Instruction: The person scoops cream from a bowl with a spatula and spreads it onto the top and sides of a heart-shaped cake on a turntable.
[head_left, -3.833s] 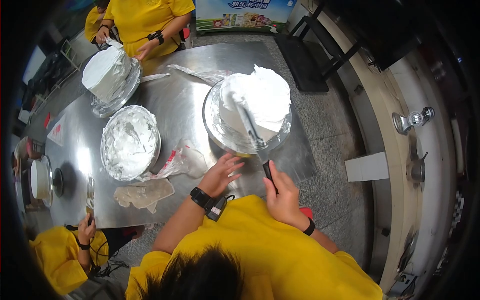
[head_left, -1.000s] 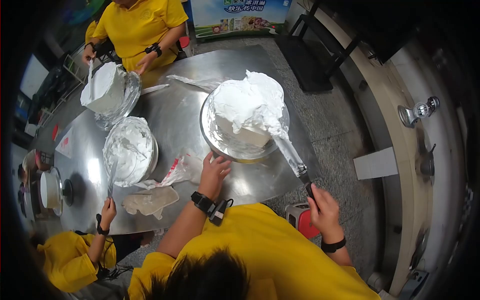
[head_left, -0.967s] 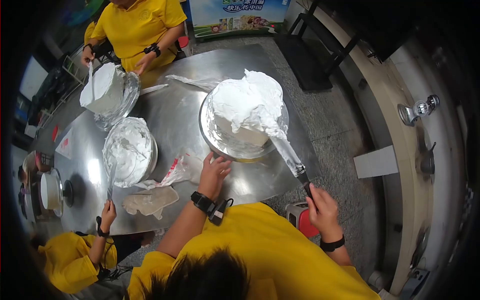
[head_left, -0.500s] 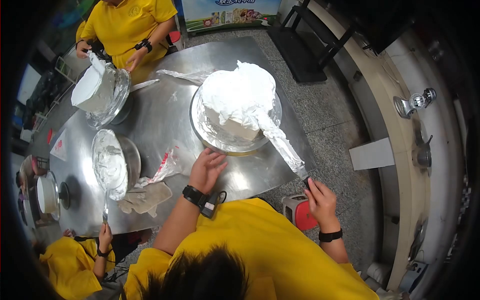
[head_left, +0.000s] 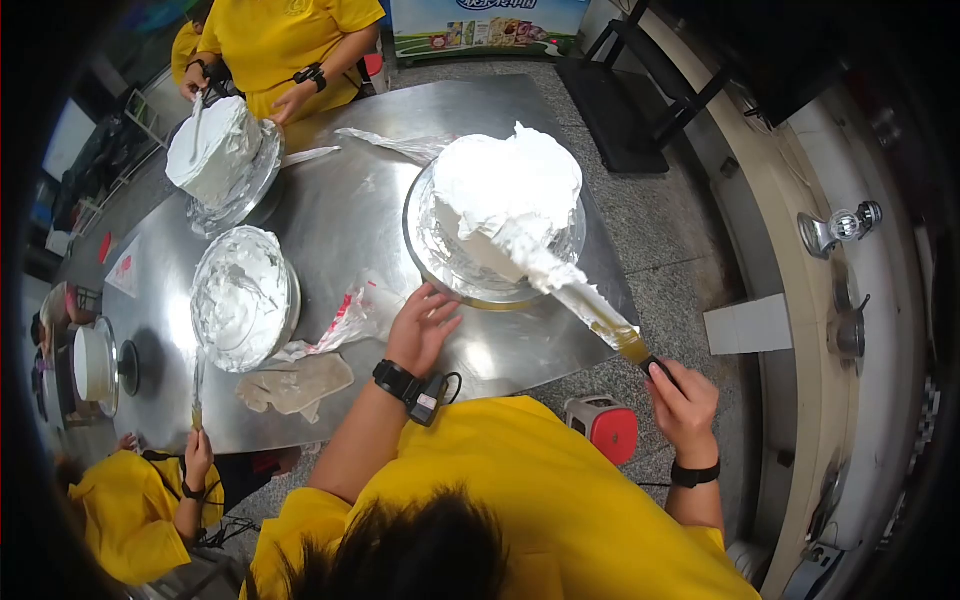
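A cake [head_left: 510, 190] thickly covered in white cream stands on a metal turntable [head_left: 428, 262], with a bare pale patch low on its near side. My right hand [head_left: 684, 408] grips the black handle of an icing spatula [head_left: 604, 320]. Its blade slants up to the left, loaded with cream, and its far end overlaps the cake's near side. Close to the turntable's near rim is my left hand [head_left: 424, 328], fingers apart and fingertips right at the edge, holding nothing.
A cream-filled metal bowl [head_left: 244, 300], a crumpled plastic bag [head_left: 362, 312] and a beige cloth [head_left: 296, 386] lie left on the steel table [head_left: 490, 365]. Two co-workers hold spatulas, one beside another cake [head_left: 212, 160]. A red-topped stool [head_left: 612, 432] stands below the table edge.
My right hand has moved right and slightly down with the spatula, whose blade has turned. The bowl now faces me more fully. My left hand stays by the turntable rim.
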